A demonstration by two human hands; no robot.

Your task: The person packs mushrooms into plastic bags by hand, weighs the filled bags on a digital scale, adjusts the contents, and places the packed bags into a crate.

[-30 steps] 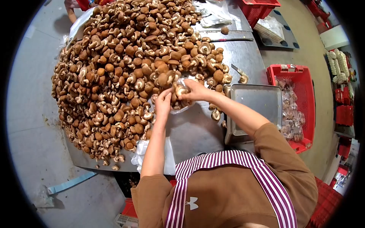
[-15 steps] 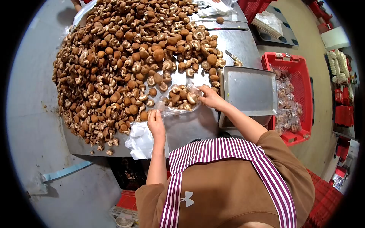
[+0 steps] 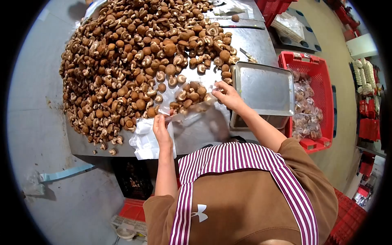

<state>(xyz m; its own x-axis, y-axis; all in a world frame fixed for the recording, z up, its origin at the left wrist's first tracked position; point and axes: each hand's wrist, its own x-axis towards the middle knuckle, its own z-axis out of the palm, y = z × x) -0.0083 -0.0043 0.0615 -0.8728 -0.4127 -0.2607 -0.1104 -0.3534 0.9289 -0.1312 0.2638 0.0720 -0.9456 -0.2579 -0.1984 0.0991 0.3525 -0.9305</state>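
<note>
A clear plastic bag (image 3: 192, 98) with several brown mushrooms inside lies on the metal table (image 3: 204, 132). My left hand (image 3: 162, 130) pinches one side of the bag's mouth, and my right hand (image 3: 227, 96) pinches the other. The plastic is drawn out between them. Beyond and to the left spreads a large heap of mushrooms (image 3: 122, 69). Beside my left wrist lies a stack of white bags (image 3: 146, 139). A metal tray (image 3: 265, 88) rests to the right of my right hand.
A red crate (image 3: 322, 94) holding filled bags (image 3: 304, 106) stands right of the tray. A small knife (image 3: 248, 55) lies behind the tray. Farther back are a dark rod (image 3: 243, 27) and white plastic (image 3: 228, 7). Another red crate (image 3: 274, 10) is at the back right.
My hands have come down from over the mushrooms and moved apart, first setting the bag on the table, then stretching its mouth. The hands of people at the far side have left view.
</note>
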